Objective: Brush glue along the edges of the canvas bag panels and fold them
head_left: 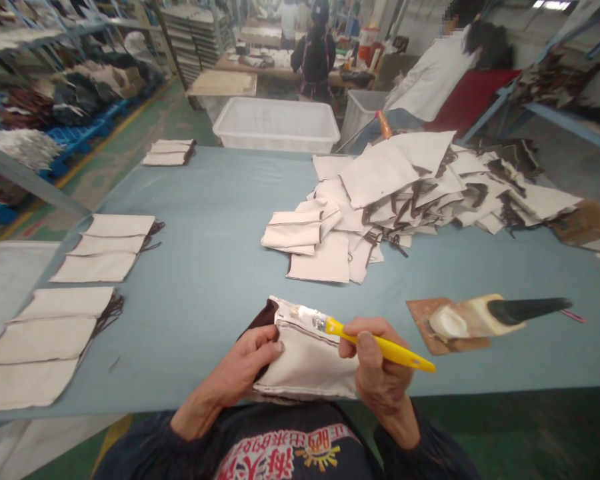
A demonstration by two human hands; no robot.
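Note:
My right hand grips a paintbrush with a yellow handle. Its whitish bristles lie along the upper seam of a cream fabric pouch with dark brown edging. The fingers of my left hand are closed on the pouch's left end, thumb on top, where a dark brown flap shows. The pouch rests at the table's near edge, in front of my body. To the right, a tilted glue container with a black handle sits on a brown board.
A large heap of cream fabric pieces covers the table's right rear. Overlapping rows of pieces lie along the left side of the blue-grey table. Beyond it stand a white plastic tub and two people at work.

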